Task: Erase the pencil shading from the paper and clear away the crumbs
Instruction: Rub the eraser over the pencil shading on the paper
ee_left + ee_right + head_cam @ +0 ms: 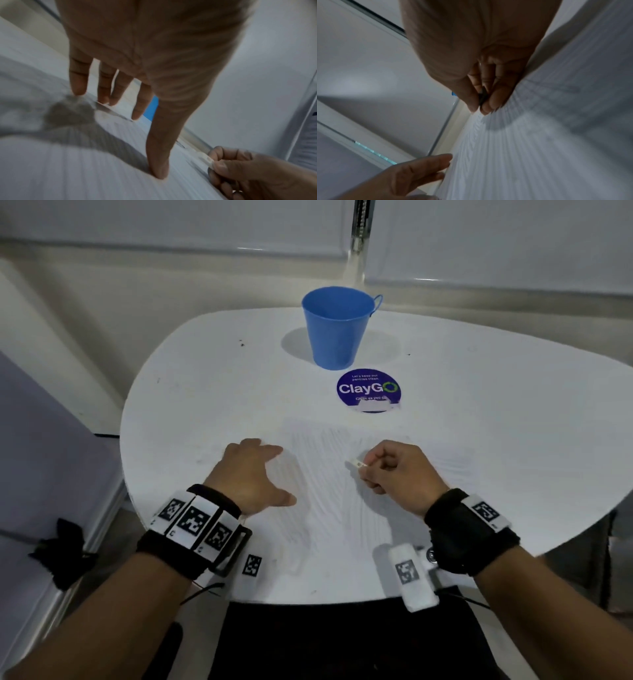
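A white sheet of paper point(342, 501) with faint grey pencil strokes lies on the white table point(205, 392) in front of me. My left hand point(255, 474) rests flat on the paper's left edge, fingers spread and straight point(159, 169). To the right, my right hand point(387, 469) pinches a small white eraser point(357, 464) between thumb and fingers, its tip just over the shaded middle of the sheet. The left wrist view shows the eraser point(205, 159) sticking out of the right hand point(240, 169). In the right wrist view the pinching fingers point(488, 102) hide most of it.
A blue bucket-shaped cup point(337, 328) with a small handle stands at the far middle of the table. A round purple "ClayGo" sticker point(368, 390) lies between it and the paper. The table's rounded near edge is close to my body.
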The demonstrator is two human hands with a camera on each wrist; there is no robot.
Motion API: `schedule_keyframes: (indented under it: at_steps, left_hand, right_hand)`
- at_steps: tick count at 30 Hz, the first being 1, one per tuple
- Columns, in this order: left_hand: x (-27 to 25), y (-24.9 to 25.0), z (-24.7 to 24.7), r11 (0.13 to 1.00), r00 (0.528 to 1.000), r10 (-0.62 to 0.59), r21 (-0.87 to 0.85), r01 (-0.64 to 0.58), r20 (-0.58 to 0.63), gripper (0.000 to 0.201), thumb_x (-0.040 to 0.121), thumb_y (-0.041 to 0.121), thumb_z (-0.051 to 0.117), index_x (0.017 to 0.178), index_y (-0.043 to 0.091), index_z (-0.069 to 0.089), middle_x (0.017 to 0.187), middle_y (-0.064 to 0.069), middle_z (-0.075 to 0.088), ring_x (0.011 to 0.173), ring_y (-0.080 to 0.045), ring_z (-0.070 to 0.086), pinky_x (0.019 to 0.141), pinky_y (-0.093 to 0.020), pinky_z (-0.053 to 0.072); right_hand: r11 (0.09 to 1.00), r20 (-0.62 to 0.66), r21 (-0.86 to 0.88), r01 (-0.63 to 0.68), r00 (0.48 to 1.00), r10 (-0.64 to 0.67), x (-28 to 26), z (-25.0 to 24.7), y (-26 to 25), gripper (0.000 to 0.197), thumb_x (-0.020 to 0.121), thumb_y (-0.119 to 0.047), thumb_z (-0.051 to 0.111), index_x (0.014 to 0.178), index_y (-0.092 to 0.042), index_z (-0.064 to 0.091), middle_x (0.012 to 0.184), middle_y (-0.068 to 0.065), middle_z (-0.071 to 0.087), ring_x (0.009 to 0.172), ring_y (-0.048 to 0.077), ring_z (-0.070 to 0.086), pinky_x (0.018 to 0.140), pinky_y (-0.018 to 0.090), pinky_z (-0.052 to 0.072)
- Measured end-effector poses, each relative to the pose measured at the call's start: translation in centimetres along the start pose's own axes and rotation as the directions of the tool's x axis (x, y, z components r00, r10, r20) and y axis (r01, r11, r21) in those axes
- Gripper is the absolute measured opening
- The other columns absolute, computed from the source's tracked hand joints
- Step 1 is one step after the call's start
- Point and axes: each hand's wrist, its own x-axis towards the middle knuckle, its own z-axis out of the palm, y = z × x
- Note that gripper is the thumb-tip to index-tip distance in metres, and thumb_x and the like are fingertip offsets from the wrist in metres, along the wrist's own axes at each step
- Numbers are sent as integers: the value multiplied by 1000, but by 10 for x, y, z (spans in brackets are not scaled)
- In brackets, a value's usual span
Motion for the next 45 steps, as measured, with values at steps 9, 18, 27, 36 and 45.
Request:
schedule_keyframes:
  at_steps: [9,18,27,36,45]
  left_hand:
    - [-30,45,33,990,986,140,12,-142,85,91,75,51,84,150,20,44,137,2,36,118,-16,54,100,-30,47]
    - [-18,37,37,977,969,195,55,-205,155,93,82,63,71,157,45,21,168,16,-7,154,-12,-17,125,-44,-10]
    - [-2,12,14,980,965,168,69,-185,201,99,82,55,75,159,44,15,166,19,-10,152,-9,-20,123,-46,-14]
    - [-28,50,40,871,903,309,292,-394,299,96,87,68,60,161,39,6,166,18,-10,155,-13,-12,126,-41,-2]
    - [-19,32,28,939,937,232,192,-286,263,109,84,62,70,162,27,3,167,16,-13,153,-11,-17,125,-42,-5]
  right_hand:
    - [995,16,-56,85,996,-84,-14,-6,11,10,89,-7,68,83,-14,66,63,4,62,58,19,56,61,36,51]
    - [999,-17,49,25,1000,-24,-17,-9,9,7,88,6,65,87,-1,65,75,17,67,60,14,62,57,26,52]
    - [997,-4,66,49,999,-49,-35,-6,19,9,86,2,68,84,-6,66,82,21,69,72,16,69,69,29,53]
    - [995,-21,30,93,995,-93,-33,-3,3,9,86,-2,69,83,-10,66,76,10,72,68,21,65,67,34,54]
    - [978,53,-194,75,996,-66,-3,23,-4,8,88,-10,66,83,-17,66,76,4,72,73,22,68,68,35,55]
